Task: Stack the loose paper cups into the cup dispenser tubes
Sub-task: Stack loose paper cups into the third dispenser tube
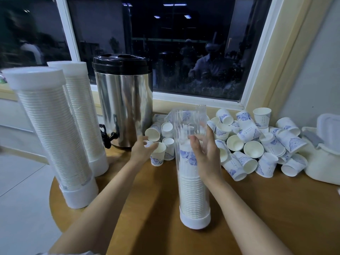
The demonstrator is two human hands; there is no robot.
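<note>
Surroundings: steel urn [125, 103], black lid, just beyond the left hand [141, 150]; two full, capped dispenser tubes [53, 129] farther to that hand's left. Heap of loose paper cups [257, 142] to the right of the right hand [207, 157], with more beyond both hands; white tubs [323, 157] past the heap. All on a wooden table [147, 208].
Grip: right hand, fingers straight and apart, laid against the clear tube [191, 126], which is part-filled with stacked cups and stands between the hands. Left hand spread, holding nothing, fingertips just beside an upright cup [158, 155]; contact unclear
</note>
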